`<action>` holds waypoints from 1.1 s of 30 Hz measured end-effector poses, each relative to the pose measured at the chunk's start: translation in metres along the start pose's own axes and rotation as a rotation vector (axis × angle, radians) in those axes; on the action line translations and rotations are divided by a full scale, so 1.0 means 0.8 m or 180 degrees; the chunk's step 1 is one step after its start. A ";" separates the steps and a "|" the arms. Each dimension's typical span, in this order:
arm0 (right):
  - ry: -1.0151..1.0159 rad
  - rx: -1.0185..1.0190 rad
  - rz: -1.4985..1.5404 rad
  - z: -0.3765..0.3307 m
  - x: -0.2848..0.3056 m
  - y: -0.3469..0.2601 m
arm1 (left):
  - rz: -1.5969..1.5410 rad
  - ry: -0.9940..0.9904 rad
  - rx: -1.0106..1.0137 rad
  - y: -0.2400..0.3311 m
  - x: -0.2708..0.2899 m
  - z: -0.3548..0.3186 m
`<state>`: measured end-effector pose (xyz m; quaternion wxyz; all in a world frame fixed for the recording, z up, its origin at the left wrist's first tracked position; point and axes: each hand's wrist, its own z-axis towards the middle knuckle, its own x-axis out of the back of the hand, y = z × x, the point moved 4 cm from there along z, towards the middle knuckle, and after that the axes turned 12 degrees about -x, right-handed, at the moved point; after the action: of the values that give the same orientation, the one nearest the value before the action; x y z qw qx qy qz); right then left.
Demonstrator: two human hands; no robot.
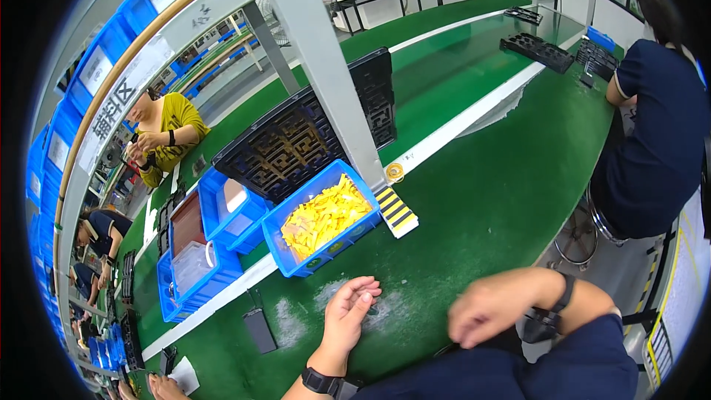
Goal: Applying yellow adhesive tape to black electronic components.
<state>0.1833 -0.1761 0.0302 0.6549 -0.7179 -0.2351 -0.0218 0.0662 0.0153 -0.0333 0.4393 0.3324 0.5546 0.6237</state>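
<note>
My left hand (348, 316) rests over the green work surface (444, 230), its palm turned to the right. Its fingers are loosely bent, the thumb stands a little off them, and I see nothing held. My right hand (485, 310) hangs near the table's front edge, fingers pointing down; they are blurred and partly hidden, so a held thing cannot be made out. A dark flat rectangular piece with a thin cord (259, 330) lies left of my left hand. Beyond that hand stands a blue bin (320, 258) full of small yellow pieces (326, 215).
A grey post (326, 52) rises behind the bin, beside a black slotted tray (289, 141). A striped yellow-black block (396, 212) and a tape roll (395, 172) sit at its foot. More blue bins (196, 292) stand left. A seated person (652, 133) is at the right.
</note>
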 end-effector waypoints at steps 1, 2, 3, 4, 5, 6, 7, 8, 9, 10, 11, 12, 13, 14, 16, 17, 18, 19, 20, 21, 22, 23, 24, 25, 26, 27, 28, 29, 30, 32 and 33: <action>-0.0100 -0.0196 0.0018 -0.022 -0.016 0.013 | 0.0047 0.0067 0.0057 -0.002 0.003 -0.003; -0.0159 -0.0384 0.0139 -0.046 -0.038 0.040 | 0.0026 0.0103 0.0102 -0.002 0.000 -0.004; -0.0178 -0.0622 0.0246 -0.073 -0.064 0.064 | -0.0030 0.0112 0.0080 -0.002 -0.006 -0.003; -0.0219 -0.1229 0.0091 -0.091 -0.082 0.091 | 0.0133 0.0013 0.0049 -0.005 -0.009 -0.002; -0.0241 -0.1836 -0.0076 -0.103 -0.097 0.117 | 0.0296 -0.0098 0.0013 -0.006 -0.010 0.000; -0.0268 -0.1843 -0.0096 -0.099 -0.117 0.157 | 0.0449 -0.0040 -0.0078 -0.006 -0.011 0.000; 0.0235 -0.2086 0.0090 -0.096 -0.128 0.209 | 0.0395 -0.0041 -0.0096 -0.004 -0.014 0.000; 0.0710 -0.2288 0.0256 -0.095 -0.126 0.239 | 0.0457 -0.0075 -0.0194 -0.001 -0.014 -0.002; 0.0630 -0.2277 0.0212 -0.100 -0.113 0.254 | 0.0551 -0.0061 -0.0274 -0.006 -0.010 0.001; 0.0613 -0.2256 0.0234 -0.095 -0.101 0.271 | 0.0552 -0.0065 -0.0137 -0.013 -0.006 0.000; 0.0595 -0.2232 0.0260 -0.086 -0.095 0.290 | 0.0558 0.0026 -0.0132 -0.018 -0.003 0.001; 0.0605 -0.2193 0.0292 -0.082 -0.084 0.302 | 0.0611 -0.0027 -0.0156 -0.016 -0.004 0.002; 0.0612 -0.2155 0.0332 -0.076 -0.074 0.316 | 0.0666 -0.0084 -0.0171 -0.015 -0.005 0.002; 0.0618 -0.2119 0.0381 -0.070 -0.065 0.330 | 0.0692 -0.0023 -0.0162 -0.013 -0.004 0.002; 0.0601 -0.2015 0.0508 -0.049 -0.051 0.363 | 0.0628 -0.0139 0.0048 -0.006 -0.005 -0.004; 0.0598 -0.1973 0.0578 -0.039 -0.045 0.379 | 0.0665 -0.0079 0.0074 -0.002 -0.006 -0.006; 0.0589 -0.1939 0.0661 -0.031 -0.040 0.392 | 0.0619 -0.0100 0.0080 0.006 -0.009 -0.009; 0.0582 -0.1914 0.0748 -0.022 -0.036 0.406 | 0.0566 -0.0126 0.0087 0.009 -0.010 -0.009; 0.0580 -0.1898 0.0836 -0.015 -0.034 0.419 | 0.0475 -0.0178 0.0163 0.008 -0.007 -0.007; 0.0572 -0.1906 0.0944 -0.011 -0.037 0.428 | 0.0474 -0.0136 0.0228 0.008 -0.004 -0.009; 0.0574 -0.1922 0.1048 -0.010 -0.040 0.435 | 0.0149 -0.0085 0.0326 0.008 -0.003 -0.011; 0.0588 -0.1945 0.1145 -0.010 -0.044 0.440 | -0.0183 -0.0037 0.0411 0.008 -0.003 -0.013; 0.0624 -0.1943 0.1215 -0.007 -0.041 0.442 | -0.0179 -0.0015 0.0420 0.009 0.000 -0.012; 0.0671 -0.1943 0.1277 -0.005 -0.038 0.442 | -0.0263 0.0043 0.0490 0.008 0.002 -0.014; 0.0727 -0.1942 0.1330 -0.005 -0.035 0.441 | -0.0350 0.0096 0.0548 0.008 0.004 -0.016; 0.0783 -0.1957 0.1380 -0.008 -0.038 0.443 | -0.0366 0.0105 0.0537 0.006 0.004 -0.018; 0.0842 -0.1967 0.1423 -0.013 -0.040 0.444 | -0.0265 0.0069 0.0553 0.007 0.003 -0.016; 0.0903 -0.1973 0.1460 -0.017 -0.043 0.444 | -0.0162 0.0034 0.0563 0.008 0.002 -0.015; 0.0968 -0.1959 0.1488 -0.018 -0.044 0.447 | 0.0072 -0.0117 0.0461 0.008 0.002 -0.010; 0.1089 -0.1915 0.1544 -0.019 -0.047 0.452 | 0.0128 -0.0136 0.0451 0.004 0.001 -0.012; 0.1143 -0.1897 0.1593 -0.019 -0.050 0.451 | 0.0177 -0.0172 0.0502 0.004 0.000 -0.014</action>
<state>0.2838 -0.2145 -0.3172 0.4346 -0.8954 0.0807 -0.0538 0.0555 0.0105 -0.0316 0.4090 0.3979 0.5805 0.5809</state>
